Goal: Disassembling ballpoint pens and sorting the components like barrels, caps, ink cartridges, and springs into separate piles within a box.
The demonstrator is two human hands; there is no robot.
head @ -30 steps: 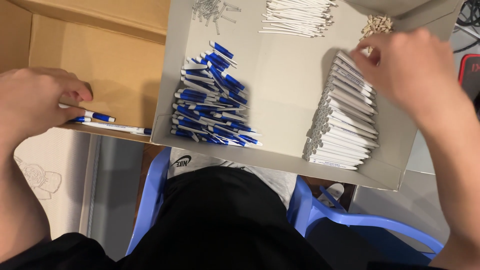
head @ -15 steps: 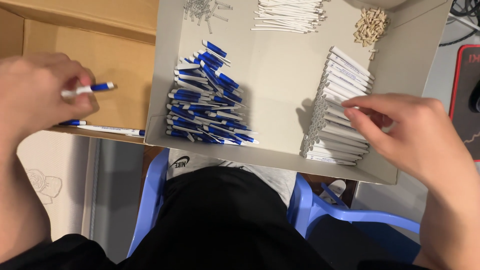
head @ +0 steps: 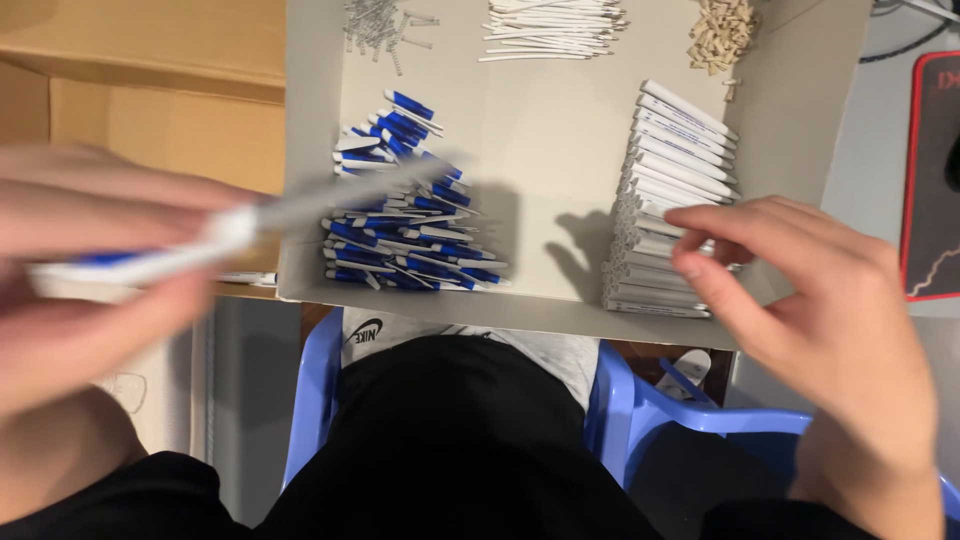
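My left hand [head: 90, 280] is blurred with motion at the left and grips a partly built pen [head: 200, 245], which has a blue and white body and a grey tip pointing right. My right hand [head: 820, 300] hovers over the near end of a stack of white pen barrels [head: 670, 150]. Its thumb and forefinger are spread and touch the top barrels, and none is lifted. Between the hands lies a pile of blue and white pen parts [head: 410, 220]. All of it sits in a shallow grey cardboard tray [head: 540, 140].
Along the tray's far edge lie small grey springs [head: 380, 20], thin white refills [head: 550, 25] and beige small pieces [head: 720, 30]. A brown cardboard box [head: 150, 90] stands at the left. A red-edged black pad [head: 935, 180] is at the right. A blue plastic chair [head: 640, 400] is under my lap.
My left hand has swung the pen up and toward the camera, now blurred. My right hand has come from the tray's far corner down onto the white barrel stack.
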